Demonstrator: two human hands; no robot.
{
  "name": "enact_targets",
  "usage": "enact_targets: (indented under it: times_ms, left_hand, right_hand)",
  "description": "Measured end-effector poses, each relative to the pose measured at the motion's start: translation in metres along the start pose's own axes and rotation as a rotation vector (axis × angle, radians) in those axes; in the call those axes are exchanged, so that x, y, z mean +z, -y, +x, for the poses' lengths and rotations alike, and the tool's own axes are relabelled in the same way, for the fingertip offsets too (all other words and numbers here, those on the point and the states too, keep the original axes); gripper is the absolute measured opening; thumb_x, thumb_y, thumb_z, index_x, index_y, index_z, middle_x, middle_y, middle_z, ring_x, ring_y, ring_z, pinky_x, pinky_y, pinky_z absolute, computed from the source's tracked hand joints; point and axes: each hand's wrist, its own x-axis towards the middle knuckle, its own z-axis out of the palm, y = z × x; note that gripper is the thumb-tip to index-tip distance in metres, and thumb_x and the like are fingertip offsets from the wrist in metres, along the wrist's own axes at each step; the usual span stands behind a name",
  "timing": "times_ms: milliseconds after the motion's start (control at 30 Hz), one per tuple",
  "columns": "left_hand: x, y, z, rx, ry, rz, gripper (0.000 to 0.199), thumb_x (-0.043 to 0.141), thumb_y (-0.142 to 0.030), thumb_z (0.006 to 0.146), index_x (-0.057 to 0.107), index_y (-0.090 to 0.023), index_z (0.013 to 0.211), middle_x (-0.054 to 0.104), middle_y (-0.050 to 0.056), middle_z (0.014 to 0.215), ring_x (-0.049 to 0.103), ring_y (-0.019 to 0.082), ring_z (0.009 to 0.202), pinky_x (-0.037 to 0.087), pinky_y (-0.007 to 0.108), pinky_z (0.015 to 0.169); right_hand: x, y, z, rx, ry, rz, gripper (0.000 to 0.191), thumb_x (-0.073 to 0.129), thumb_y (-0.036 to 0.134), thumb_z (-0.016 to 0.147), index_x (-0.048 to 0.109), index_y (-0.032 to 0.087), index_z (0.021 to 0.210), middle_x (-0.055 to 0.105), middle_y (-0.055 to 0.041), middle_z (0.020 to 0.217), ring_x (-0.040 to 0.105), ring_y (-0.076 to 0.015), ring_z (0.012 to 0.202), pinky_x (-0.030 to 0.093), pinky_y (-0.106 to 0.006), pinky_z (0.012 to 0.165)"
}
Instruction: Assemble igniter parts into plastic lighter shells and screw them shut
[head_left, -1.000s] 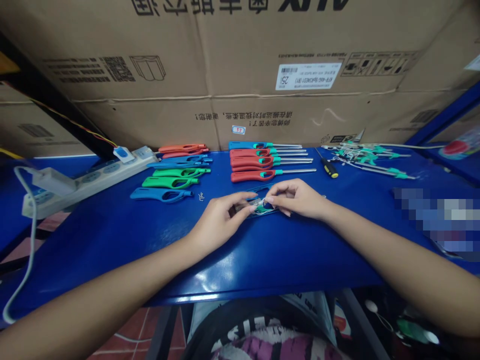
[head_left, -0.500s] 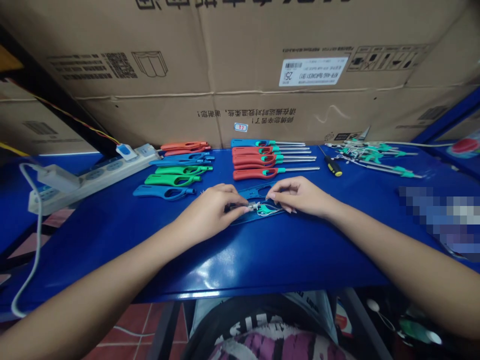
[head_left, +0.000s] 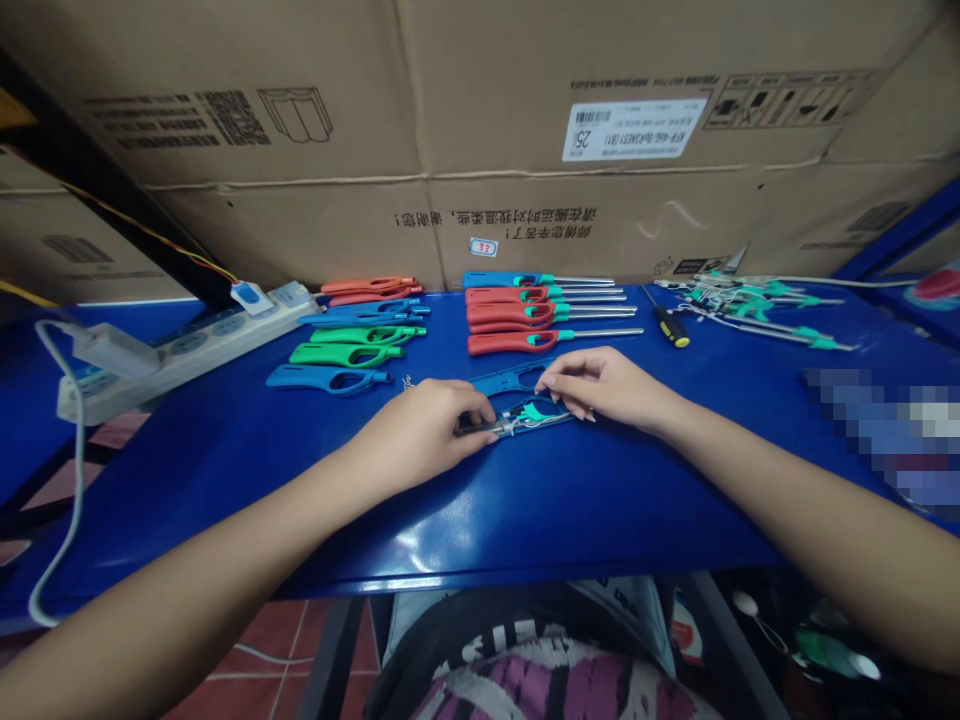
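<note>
Pinching wired lighter half point(head_left: 532, 414) by left end in narrow grip of left hand point(head_left: 424, 428) | curling right hand point(head_left: 611, 387) near right end, hold unclear | lying on counter point(head_left: 600, 500), beside blue shell half point(head_left: 504, 380)

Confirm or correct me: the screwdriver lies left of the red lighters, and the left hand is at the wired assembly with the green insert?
Not quite: the screwdriver lies to the right of the red lighters, as the head view shows; the left hand is indeed at the wired assembly with the green insert.
</note>
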Motion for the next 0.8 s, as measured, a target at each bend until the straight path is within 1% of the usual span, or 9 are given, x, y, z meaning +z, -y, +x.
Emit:
enact_targets:
  times_ms: [167,300,400,467,567,667,733,800]
  left_hand:
    - [-0.001,-0.002,-0.002,0.011,-0.02,0.019,0.012,0.07,-0.029,0.09,0.077,-0.021,0.096,0.072,0.001,0.091,0.065,0.014,0.072,0.046,0.026,0.065]
    - [-0.001,0.0,0.0,0.032,-0.016,0.016,0.013,0.068,-0.025,0.092,0.079,-0.022,0.098,0.073,0.002,0.096,0.067,0.015,0.078,0.049,0.026,0.071]
    - [0.0,0.001,0.001,0.027,-0.007,0.048,0.014,0.068,-0.026,0.092,0.08,-0.022,0.1,0.073,0.003,0.096,0.068,0.017,0.081,0.051,0.027,0.073]
    - [0.001,-0.001,0.0,0.033,0.004,0.093,0.016,0.067,-0.026,0.094,0.08,-0.022,0.101,0.073,0.004,0.095,0.069,0.018,0.083,0.052,0.028,0.075]
    - [0.002,-0.005,-0.003,0.043,0.029,0.174,0.02,0.062,-0.025,0.096,0.081,-0.02,0.099,0.073,0.007,0.096,0.07,0.02,0.083,0.052,0.031,0.077]
    - [0.003,-0.009,-0.006,0.042,0.027,0.202,0.022,0.06,-0.025,0.097,0.081,-0.019,0.099,0.073,0.008,0.097,0.07,0.021,0.081,0.053,0.032,0.075]
    - [0.004,-0.009,-0.006,0.042,0.01,0.181,0.021,0.061,-0.024,0.096,0.082,-0.019,0.096,0.073,0.007,0.096,0.07,0.02,0.08,0.052,0.031,0.074]
    - [0.005,-0.007,-0.005,0.032,-0.014,0.136,0.018,0.064,-0.022,0.094,0.082,-0.021,0.095,0.074,0.006,0.094,0.07,0.02,0.081,0.051,0.029,0.072]
  right_hand:
    - [0.0,0.001,0.0,0.009,-0.01,-0.006,0.021,0.066,0.034,0.084,0.07,0.013,0.083,0.056,0.0048,0.05,0.045,-0.0058,0.04,0.035,-0.02,0.043]
    - [-0.001,-0.001,-0.001,-0.001,0.003,-0.021,0.024,0.067,0.037,0.084,0.07,0.013,0.085,0.054,0.0049,0.048,0.045,-0.0065,0.04,0.036,-0.021,0.044]
    - [-0.002,-0.002,-0.002,-0.036,0.01,-0.053,0.027,0.067,0.039,0.085,0.071,0.013,0.091,0.06,0.0021,0.058,0.047,-0.0069,0.043,0.037,-0.022,0.044]
    - [-0.001,-0.002,-0.005,-0.105,0.038,-0.106,0.031,0.067,0.041,0.086,0.072,0.013,0.1,0.068,-0.0023,0.072,0.05,-0.0075,0.047,0.039,-0.023,0.045]
    - [0.0,-0.001,-0.011,-0.308,0.096,-0.245,0.031,0.064,0.037,0.09,0.074,0.014,0.109,0.074,-0.0081,0.094,0.053,-0.0082,0.055,0.042,-0.023,0.051]
    - [0.0,-0.002,-0.016,-0.482,0.157,-0.401,0.029,0.062,0.03,0.092,0.074,0.016,0.115,0.076,-0.008,0.103,0.052,-0.0075,0.056,0.042,-0.023,0.053]
    - [0.0,-0.003,-0.018,-0.54,0.207,-0.477,0.031,0.061,0.028,0.093,0.073,0.018,0.119,0.076,-0.0074,0.107,0.058,-0.0089,0.06,0.046,-0.022,0.056]
    - [-0.001,-0.004,-0.019,-0.587,0.242,-0.532,0.032,0.06,0.027,0.094,0.073,0.019,0.122,0.076,-0.007,0.115,0.067,-0.012,0.072,0.05,-0.023,0.062]
